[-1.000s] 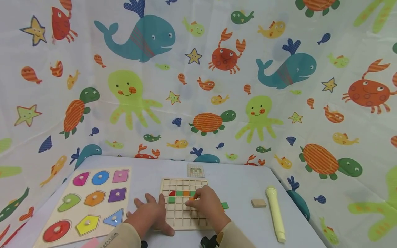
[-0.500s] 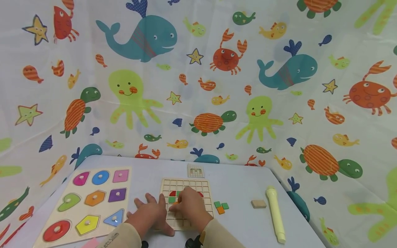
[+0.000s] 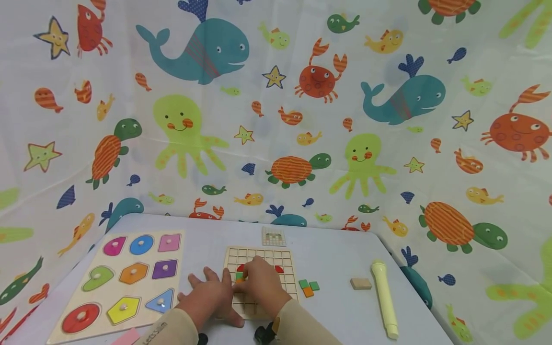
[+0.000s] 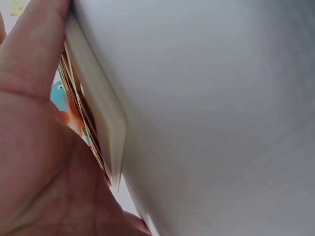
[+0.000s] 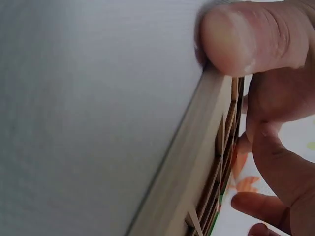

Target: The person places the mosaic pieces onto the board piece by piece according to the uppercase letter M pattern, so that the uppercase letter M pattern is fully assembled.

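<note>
A wooden grid board [image 3: 258, 254] lies in the middle of the table. My left hand [image 3: 211, 297] rests at its lower left corner with fingers spread. In the left wrist view, a finger of my left hand [image 4: 29, 73] touches the rim of the board [image 4: 106, 113]. Over the grid, my right hand [image 3: 263, 282] pinches an orange tile [image 3: 240, 281] at the left-hand cells. Just above it sit a green tile [image 3: 239, 275] and a red rounded tile [image 3: 241, 268]; another red tile [image 3: 279, 269] shows farther right. The row between them is hidden behind my right hand.
Right of the board lie two green tiles, one nearer [image 3: 304, 284], and an orange tile [image 3: 308, 292]. Farther right are a wooden block [image 3: 361, 283] and a pale yellow tube [image 3: 385, 299]. A pattern card [image 3: 273, 236] lies behind; a knobbed shape puzzle [image 3: 144, 258] fills the left.
My right hand has moved left across the grid with the orange tile, to the cells below the green tile. The tiles right of the board came into view. My left hand stays at the corner.
</note>
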A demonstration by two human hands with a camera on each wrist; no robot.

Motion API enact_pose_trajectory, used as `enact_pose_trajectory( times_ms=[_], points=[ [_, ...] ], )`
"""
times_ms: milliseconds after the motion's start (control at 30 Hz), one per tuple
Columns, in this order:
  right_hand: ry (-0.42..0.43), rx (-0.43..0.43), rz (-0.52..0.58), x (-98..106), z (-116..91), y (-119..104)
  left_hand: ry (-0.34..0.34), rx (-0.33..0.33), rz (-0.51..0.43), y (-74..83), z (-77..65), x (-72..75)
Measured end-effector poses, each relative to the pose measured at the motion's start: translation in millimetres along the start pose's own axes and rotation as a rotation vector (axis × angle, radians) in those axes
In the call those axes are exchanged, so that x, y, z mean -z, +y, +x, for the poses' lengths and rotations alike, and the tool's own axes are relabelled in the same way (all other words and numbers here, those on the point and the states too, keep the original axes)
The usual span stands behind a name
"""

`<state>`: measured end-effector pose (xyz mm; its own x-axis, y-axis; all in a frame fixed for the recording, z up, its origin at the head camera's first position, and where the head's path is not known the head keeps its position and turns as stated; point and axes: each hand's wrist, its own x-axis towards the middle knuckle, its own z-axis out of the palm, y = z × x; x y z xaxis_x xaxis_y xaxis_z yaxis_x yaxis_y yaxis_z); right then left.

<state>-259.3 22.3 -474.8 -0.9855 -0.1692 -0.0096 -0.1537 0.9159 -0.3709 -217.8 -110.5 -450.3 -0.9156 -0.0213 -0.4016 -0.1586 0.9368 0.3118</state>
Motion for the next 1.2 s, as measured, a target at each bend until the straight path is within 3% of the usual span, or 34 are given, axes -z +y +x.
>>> enact_pose_trajectory(
  times_ms=[233,333,633,900,1200],
  points=[
    [-0.012,0.028,0.044,4.4,-4.8,5.0,0.013,0.004,0.001,0.1,-1.3,-0.4],
    [-0.028,0.065,0.027,2.0,-6.5,9.4,0.015,0.005,0.005,0.9,-1.6,-0.4],
    [-0.115,0.069,0.037,-0.1,-15.7,9.5,0.025,0.003,0.011,1.1,0.7,-3.6],
    [-0.123,0.125,0.003,-1.0,-24.7,10.5,0.026,0.012,-0.002,1.5,2.4,-6.4],
    [-0.094,0.076,0.134,15.2,-45.7,19.4,0.030,0.005,0.020,1.8,1.7,-6.3]
  ],
)
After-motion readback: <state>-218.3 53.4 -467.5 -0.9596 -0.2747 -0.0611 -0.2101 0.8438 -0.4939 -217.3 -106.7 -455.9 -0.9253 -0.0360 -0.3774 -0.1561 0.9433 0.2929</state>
